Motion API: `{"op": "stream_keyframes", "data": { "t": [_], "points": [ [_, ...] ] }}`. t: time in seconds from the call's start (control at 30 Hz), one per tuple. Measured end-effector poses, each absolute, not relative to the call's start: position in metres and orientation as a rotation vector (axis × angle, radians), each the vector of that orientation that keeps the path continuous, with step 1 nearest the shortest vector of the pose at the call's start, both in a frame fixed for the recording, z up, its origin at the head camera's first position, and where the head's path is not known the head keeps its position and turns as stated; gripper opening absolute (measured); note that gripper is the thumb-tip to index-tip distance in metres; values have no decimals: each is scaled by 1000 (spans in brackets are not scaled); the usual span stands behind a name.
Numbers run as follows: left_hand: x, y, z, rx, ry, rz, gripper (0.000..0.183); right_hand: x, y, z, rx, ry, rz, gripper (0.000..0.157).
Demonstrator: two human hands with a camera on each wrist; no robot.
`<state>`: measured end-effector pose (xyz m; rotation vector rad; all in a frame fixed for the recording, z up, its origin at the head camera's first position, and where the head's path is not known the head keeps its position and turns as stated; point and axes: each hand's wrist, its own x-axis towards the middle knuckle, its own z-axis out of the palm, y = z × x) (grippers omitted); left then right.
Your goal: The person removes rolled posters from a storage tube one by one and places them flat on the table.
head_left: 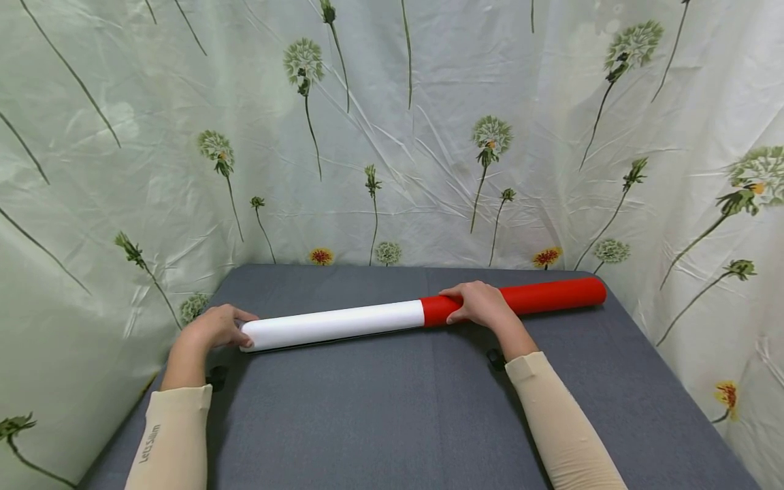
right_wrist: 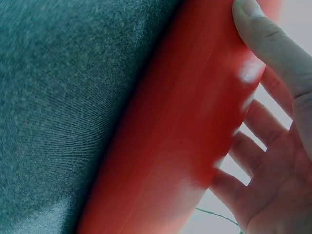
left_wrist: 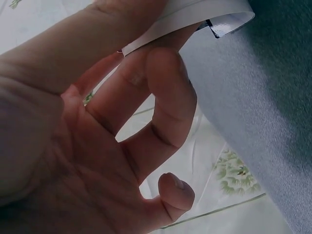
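Note:
A long roll lies slantwise on the table, its left half a white roll [head_left: 337, 324] and its right half a red roll [head_left: 551, 297]. At the far left end, my left hand [head_left: 214, 327] pinches the white rim [left_wrist: 195, 19] between thumb and fingers; the left wrist view shows that this end is hollow, with something dark inside. My right hand [head_left: 484, 304] holds the red roll just right of where the colours meet. In the right wrist view its thumb [right_wrist: 273, 44] lies on the red surface, while the other fingers reach round the far side, their tips hidden.
The grey cloth-covered table [head_left: 343, 415] extends in front of the roll and behind it. A pale curtain [head_left: 392, 136] printed with dandelions hangs round the back and sides. A small black device [head_left: 496, 358] sits under the right wrist, another [head_left: 217, 378] beside the left.

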<state>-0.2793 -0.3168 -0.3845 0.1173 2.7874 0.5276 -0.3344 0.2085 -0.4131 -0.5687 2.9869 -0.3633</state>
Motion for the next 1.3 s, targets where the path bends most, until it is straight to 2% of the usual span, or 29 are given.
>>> {"op": "stream_keyframes", "data": {
  "t": [1.3],
  "points": [
    [-276,-341,-388,110,2766,553,59,-334,219,-411,-508,2977,-363,61]
  ]
}}
